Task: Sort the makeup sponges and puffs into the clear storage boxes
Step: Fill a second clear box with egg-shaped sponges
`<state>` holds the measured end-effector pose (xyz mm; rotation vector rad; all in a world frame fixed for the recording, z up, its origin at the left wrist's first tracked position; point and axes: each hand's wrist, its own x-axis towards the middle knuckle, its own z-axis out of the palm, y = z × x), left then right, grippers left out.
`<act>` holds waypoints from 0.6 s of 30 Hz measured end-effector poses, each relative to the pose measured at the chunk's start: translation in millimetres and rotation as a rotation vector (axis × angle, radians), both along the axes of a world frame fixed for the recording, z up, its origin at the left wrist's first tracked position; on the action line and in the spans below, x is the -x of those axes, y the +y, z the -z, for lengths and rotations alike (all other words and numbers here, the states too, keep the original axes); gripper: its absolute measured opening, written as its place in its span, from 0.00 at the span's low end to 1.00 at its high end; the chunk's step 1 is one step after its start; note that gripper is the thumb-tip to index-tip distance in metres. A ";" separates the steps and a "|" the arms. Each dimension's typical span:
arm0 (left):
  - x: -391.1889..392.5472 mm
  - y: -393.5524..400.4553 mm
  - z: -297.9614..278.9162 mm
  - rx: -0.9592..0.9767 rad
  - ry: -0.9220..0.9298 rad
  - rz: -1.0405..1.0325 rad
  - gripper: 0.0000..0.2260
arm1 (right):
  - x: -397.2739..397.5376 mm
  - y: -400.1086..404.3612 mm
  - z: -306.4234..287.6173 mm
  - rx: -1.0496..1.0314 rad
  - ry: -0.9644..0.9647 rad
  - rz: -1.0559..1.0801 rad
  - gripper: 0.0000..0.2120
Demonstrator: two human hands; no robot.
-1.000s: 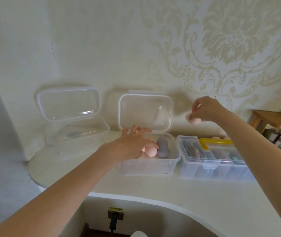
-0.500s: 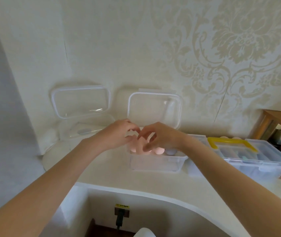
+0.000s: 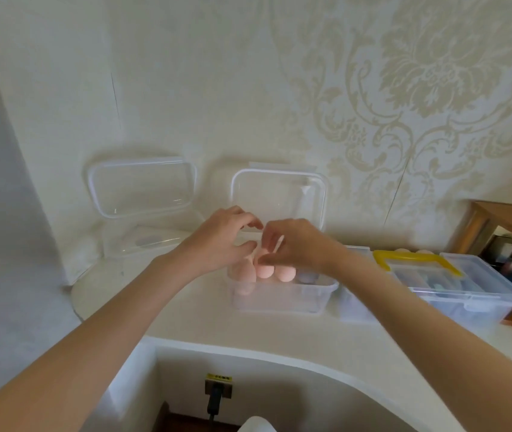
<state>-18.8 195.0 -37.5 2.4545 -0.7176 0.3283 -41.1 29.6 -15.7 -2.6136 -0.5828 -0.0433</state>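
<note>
The middle clear box (image 3: pixel 282 302) stands on the white counter with its lid (image 3: pixel 279 194) propped open against the wall. Several pink sponges (image 3: pixel 285 273) and a grey one (image 3: pixel 306 277) sit inside. Both hands hover over the box's left half, fingertips nearly meeting. My right hand (image 3: pixel 299 244) pinches a pink sponge (image 3: pixel 256 255) between thumb and fingers. My left hand (image 3: pixel 220 241) is curled beside that sponge with its thumb against it; whether it grips the sponge is unclear. The left clear box (image 3: pixel 117 247) stands open too, with a greyish item inside.
A larger clear box (image 3: pixel 482 302) with a yellow handle (image 3: pixel 416 260) holds assorted items at the right, with pale puffs behind it. A wooden shelf (image 3: pixel 504 213) stands beyond. The counter's curved front edge (image 3: pixel 279 358) drops to a wall socket with a plug (image 3: pixel 217 392).
My right hand carried a pink sponge from above the right box over to the middle box. My left hand rose from inside the box to meet it. The view shifted left.
</note>
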 end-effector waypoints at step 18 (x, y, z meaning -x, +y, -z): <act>23.3 -61.2 20.0 -0.507 0.239 0.114 0.27 | 44.6 -133.0 -30.1 0.527 0.268 0.266 0.52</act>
